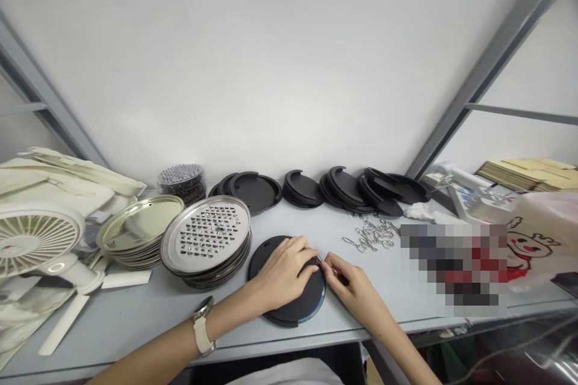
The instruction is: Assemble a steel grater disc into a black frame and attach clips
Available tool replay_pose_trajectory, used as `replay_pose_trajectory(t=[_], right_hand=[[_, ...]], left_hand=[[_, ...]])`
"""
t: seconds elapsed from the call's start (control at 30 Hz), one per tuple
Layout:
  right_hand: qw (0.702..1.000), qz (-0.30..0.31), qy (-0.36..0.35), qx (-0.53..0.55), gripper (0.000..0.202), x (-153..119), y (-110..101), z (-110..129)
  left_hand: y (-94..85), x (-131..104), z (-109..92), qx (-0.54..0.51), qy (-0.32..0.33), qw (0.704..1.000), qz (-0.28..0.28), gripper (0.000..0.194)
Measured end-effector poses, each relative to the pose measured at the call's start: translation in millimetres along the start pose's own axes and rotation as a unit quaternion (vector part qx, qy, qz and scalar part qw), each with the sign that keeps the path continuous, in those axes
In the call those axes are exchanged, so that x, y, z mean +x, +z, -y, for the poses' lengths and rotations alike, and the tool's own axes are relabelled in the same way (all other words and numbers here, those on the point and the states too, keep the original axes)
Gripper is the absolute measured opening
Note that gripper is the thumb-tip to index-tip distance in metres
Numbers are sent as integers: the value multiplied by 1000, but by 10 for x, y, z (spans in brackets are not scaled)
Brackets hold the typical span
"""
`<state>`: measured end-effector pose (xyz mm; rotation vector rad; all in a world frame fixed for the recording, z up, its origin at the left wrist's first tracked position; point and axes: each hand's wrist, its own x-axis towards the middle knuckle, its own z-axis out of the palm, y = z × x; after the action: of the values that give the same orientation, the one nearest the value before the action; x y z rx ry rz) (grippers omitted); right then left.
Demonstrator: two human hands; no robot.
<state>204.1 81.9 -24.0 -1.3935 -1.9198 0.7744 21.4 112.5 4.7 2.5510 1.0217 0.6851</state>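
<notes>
A round black disc (282, 311) with a blue line along its right edge lies near the table's front edge. Across its upper right part rests my left hand (286, 271), fingers bent and together at a small metal piece (318, 260) by the disc's rim. My right hand (350, 283) meets it from the right, thumb and forefinger closed at the same metal piece, which the fingers partly hide. Just left of the disc stands a stack of round metal grater plates (205, 234). Behind my right hand lies a pile of small metal clips (372, 234).
Black round covers (257, 192) line the wall in several stacks. Gold-coloured discs (139, 222), a spiked disc stack (180, 183) and a white fan (34, 240) stand left. At right are a printed bag (546, 234), wooden sheets (533, 174) and a blurred patch.
</notes>
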Motion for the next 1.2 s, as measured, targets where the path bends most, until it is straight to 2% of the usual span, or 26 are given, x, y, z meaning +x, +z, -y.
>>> replay_pose_trajectory(t=[0.1, 0.3, 0.43, 0.6, 1.2], right_hand=[[1000, 0, -7, -12, 28, 5, 7, -5], [1000, -6, -6, -23, 28, 23, 10, -4], [1000, 1, -4, -18, 26, 30, 9, -14], [1000, 1, -4, -15, 28, 19, 6, -15], [1000, -7, -4, 2, 29, -11, -3, 2]], left_hand=[[0, 3, -6, -13, -5, 1000, -1, 23], [-19, 4, -12, -54, 30, 998, -3, 45], [-12, 6, 1, -74, 30, 997, 9, 41], [10, 4, 10, -97, 18, 995, -6, 37], [14, 36, 37, -126, 17, 992, -9, 27]])
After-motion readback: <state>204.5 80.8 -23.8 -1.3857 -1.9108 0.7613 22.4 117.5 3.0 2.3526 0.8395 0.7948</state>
